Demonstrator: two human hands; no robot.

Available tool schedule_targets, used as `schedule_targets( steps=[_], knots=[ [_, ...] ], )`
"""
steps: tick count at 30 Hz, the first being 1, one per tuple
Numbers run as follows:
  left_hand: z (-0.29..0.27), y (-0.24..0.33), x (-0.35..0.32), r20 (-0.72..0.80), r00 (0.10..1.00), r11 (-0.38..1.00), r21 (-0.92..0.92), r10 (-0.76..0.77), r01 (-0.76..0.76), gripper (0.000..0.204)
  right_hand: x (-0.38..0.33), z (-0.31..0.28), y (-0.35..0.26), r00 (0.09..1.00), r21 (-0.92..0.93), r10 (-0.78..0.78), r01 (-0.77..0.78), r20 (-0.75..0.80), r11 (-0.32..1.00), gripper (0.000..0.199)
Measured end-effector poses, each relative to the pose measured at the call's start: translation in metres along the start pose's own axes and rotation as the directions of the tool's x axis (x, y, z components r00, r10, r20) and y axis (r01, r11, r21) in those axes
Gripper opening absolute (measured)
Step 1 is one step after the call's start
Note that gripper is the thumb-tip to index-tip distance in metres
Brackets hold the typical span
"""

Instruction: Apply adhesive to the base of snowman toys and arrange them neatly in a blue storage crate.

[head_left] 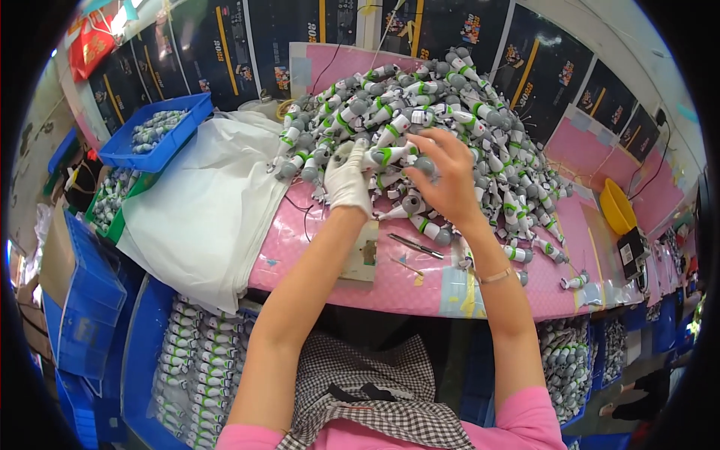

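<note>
A thin white glove covers my left hand [348, 180], which is closed around a small white, green and grey figurine [387, 155] at the front of a large pile. Close to the figurine's right end is my bare right hand [451, 178], its thumb and fingers curved and spread apart. Nothing shows between those fingers, though some fingertips overlap the pile behind. The pile [480, 120] consists of many similar figurines, some with thin wires sticking out. Below my hands, a slim dark metal tool [415, 246] lies on the pink tabletop [352, 300].
White sheeting [206, 202] drapes over the left side. Blue [196, 112] and green [120, 226] trays of figurines stand beyond it. Below the table, a blue crate [139, 360] holds rows of figurines. A yellow basin [616, 207] and black box [633, 251] are at right.
</note>
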State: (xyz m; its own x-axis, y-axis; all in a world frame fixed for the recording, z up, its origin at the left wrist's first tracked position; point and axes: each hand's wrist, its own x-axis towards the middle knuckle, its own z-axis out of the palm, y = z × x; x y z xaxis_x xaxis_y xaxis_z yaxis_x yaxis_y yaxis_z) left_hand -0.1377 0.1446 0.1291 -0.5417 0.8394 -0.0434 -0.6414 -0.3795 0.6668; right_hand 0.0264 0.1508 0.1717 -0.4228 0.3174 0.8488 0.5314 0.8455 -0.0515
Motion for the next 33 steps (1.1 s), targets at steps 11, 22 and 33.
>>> schedule_targets(
  steps=[11,22,33],
  knots=[
    [-0.108,0.081,-0.077,0.474,0.858,0.974,0.003,0.197,-0.225,0.049,-0.106,0.009,-0.112,0.515,0.435,0.140,-0.513,0.846,-0.740,0.058],
    [-0.138,0.082,-0.103,0.427,0.902,0.978,-0.204,0.058,0.034,0.061,-0.129,0.029,-0.166,0.623,0.256,-0.095,-0.448,0.776,-0.856,0.042],
    [-0.140,0.063,-0.118,0.413,0.816,0.838,-0.192,-0.403,0.511,0.053,-0.144,0.027,-0.158,0.812,0.837,0.360,-0.531,0.459,0.132,0.034]
  ],
)
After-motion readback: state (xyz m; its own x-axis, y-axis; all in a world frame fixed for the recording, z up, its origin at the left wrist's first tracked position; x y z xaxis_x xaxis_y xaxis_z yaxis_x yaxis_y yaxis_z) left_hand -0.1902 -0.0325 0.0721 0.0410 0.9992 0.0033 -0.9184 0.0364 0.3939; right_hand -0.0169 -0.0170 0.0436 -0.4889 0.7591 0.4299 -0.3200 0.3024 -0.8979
